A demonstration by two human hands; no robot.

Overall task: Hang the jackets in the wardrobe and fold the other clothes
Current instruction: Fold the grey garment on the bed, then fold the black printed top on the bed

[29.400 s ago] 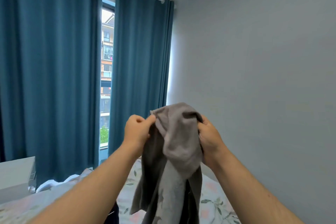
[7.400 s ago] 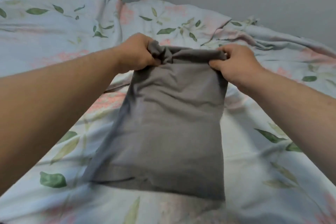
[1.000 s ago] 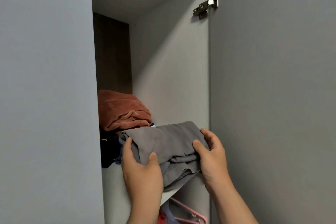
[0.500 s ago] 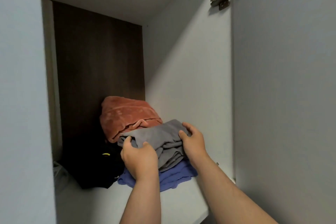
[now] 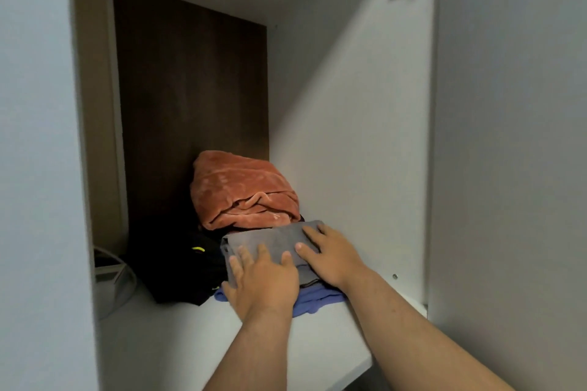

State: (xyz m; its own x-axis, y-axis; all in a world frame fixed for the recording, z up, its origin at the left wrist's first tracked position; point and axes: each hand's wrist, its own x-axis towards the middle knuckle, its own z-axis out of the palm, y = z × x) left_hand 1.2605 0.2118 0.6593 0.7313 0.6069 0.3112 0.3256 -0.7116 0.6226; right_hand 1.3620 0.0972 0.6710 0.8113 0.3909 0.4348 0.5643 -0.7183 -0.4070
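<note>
- We see the folded grey garment [image 5: 273, 240] on the wardrobe shelf [image 5: 178, 343], lying on top of a blue garment [image 5: 317, 300] whose edge pokes out beneath it toward the front
- Both hands lie flat on it. The left hand [image 5: 263, 279] covers the near left part and the right hand [image 5: 330, 257] sits further in, toward the right side wall
- The fingers [image 5: 309, 233] of both hands are stretched out and released; they press on the cloth and clasp nothing
- The fold's long axis runs across the shelf from left to right, so it lies under and just ahead of the fingertips. We judge that lifting the palms straight off and drawing them back is all the next move needs
- The left hand is nearer the shelf's front edge, so it would come clear first
- An orange fleece bundle [image 5: 244, 190] sits just behind the grey fold, touching or nearly so, and a black garment [image 5: 178, 263] lies to its left
- The hands hide the near edge of the fold, so we cannot tell how squarely it sits on the blue one
- The black garment is too dark to make out, and a pale object [image 5: 111, 279] at the far left is cut off by the door frame
</note>
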